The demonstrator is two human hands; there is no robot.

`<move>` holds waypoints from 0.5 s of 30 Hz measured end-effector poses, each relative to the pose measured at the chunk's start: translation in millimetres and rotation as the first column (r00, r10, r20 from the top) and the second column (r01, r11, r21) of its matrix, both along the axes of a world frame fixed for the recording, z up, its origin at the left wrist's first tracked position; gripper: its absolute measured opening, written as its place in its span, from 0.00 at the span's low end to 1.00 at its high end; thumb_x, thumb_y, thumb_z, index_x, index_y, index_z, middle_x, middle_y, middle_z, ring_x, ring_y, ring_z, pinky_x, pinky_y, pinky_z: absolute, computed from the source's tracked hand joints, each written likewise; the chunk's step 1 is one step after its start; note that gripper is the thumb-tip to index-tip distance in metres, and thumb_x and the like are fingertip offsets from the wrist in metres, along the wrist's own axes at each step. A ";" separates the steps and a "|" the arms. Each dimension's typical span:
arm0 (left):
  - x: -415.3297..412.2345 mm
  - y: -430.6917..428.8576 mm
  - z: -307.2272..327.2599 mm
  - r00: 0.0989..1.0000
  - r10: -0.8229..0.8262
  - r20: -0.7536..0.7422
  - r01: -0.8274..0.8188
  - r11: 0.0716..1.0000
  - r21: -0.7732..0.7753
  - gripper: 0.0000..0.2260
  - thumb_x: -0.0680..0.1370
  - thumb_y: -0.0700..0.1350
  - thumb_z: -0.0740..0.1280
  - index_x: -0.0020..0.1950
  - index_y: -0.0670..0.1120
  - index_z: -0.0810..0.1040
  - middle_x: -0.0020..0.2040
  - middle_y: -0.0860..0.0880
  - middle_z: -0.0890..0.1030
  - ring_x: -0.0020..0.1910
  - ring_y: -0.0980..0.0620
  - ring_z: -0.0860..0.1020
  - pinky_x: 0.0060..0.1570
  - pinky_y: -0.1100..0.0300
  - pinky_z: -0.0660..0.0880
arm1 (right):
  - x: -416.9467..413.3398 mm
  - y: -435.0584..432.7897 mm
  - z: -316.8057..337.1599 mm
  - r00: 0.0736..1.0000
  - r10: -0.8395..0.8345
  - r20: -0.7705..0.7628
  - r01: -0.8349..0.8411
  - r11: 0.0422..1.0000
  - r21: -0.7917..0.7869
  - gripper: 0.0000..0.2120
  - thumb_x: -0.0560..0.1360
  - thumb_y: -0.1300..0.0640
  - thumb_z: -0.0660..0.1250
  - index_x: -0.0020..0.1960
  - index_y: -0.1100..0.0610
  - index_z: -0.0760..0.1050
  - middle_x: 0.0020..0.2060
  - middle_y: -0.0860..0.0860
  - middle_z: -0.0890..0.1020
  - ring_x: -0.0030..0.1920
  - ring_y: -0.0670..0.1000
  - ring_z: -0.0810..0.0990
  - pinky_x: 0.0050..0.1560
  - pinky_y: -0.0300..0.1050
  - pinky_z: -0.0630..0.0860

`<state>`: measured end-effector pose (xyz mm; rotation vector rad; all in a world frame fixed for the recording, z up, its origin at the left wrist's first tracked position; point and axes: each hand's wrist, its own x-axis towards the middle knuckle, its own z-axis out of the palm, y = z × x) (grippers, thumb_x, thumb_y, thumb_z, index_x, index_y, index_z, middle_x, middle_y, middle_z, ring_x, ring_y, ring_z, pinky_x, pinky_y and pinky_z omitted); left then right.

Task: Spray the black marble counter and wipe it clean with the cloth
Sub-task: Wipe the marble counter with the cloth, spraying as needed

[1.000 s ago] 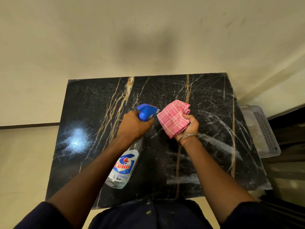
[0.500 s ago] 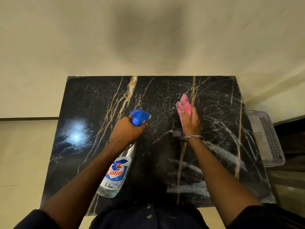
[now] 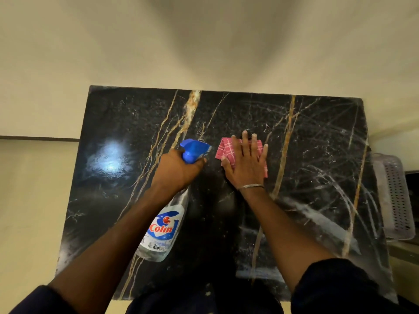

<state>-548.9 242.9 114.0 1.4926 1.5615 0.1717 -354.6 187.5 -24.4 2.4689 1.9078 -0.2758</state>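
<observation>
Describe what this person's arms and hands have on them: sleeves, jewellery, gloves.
Both arms wear dark navy sleeves, the left sleeve and the right sleeve, and both forearms are bare below them. A thin silver-coloured bangle circles the right wrist. Neither the left hand nor the right hand is gloved, and no ring shows on the right hand's fingers.

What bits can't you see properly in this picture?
- Head view: much of the pink cloth is hidden under the flat right hand.
- Head view: the spray bottle trigger is hidden by the left hand gripping its neck; the small label print is too tiny to read.
- Head view: the counter near edge is covered by the arms and body.
- Head view: the inside of the basket is too blurred to tell.
</observation>
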 end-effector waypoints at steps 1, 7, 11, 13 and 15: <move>-1.4 3.6 -1.9 1.000 0.009 -0.006 -0.009 1.000 -0.004 0.17 0.75 0.50 0.71 0.62 0.45 0.75 0.43 0.51 0.78 0.38 0.59 0.76 0.40 0.64 0.76 | -7.8 11.6 -1.7 1.000 0.025 -0.007 -0.025 1.000 0.015 0.35 0.79 0.36 0.49 0.81 0.52 0.51 0.80 0.57 0.51 0.80 0.61 0.47 0.75 0.68 0.42; -2.4 24.6 -8.4 0.990 0.127 -0.066 -0.125 0.991 0.039 0.16 0.74 0.49 0.72 0.59 0.43 0.78 0.41 0.50 0.79 0.36 0.57 0.76 0.33 0.67 0.68 | -29.2 73.7 -3.4 0.950 0.300 -0.082 -0.299 0.954 0.029 0.34 0.79 0.41 0.55 0.79 0.59 0.55 0.79 0.54 0.57 0.80 0.56 0.51 0.77 0.64 0.45; 5.3 38.7 -12.1 0.991 0.117 -0.062 -0.116 0.993 0.017 0.15 0.74 0.50 0.73 0.55 0.44 0.79 0.44 0.45 0.82 0.42 0.48 0.81 0.45 0.56 0.78 | 15.3 70.5 -1.9 0.955 0.281 -0.093 -0.276 0.959 0.063 0.34 0.81 0.43 0.54 0.80 0.60 0.52 0.79 0.56 0.58 0.80 0.55 0.51 0.78 0.60 0.45; 17.8 44.7 -10.8 0.994 0.090 -0.062 -0.089 0.996 0.028 0.15 0.73 0.52 0.73 0.56 0.46 0.78 0.44 0.47 0.81 0.43 0.48 0.81 0.47 0.56 0.77 | 51.6 64.8 -2.5 0.984 0.128 -0.123 -0.118 0.989 0.090 0.34 0.80 0.43 0.54 0.79 0.60 0.54 0.78 0.58 0.60 0.79 0.57 0.53 0.78 0.61 0.47; 31.6 49.5 -8.2 0.996 0.072 -0.051 -0.069 0.997 0.045 0.13 0.74 0.51 0.72 0.54 0.47 0.77 0.43 0.49 0.80 0.40 0.53 0.79 0.41 0.60 0.74 | 93.6 54.9 -5.1 0.994 -0.001 -0.106 0.012 0.995 0.097 0.33 0.79 0.43 0.53 0.78 0.60 0.56 0.78 0.58 0.59 0.79 0.58 0.54 0.78 0.62 0.48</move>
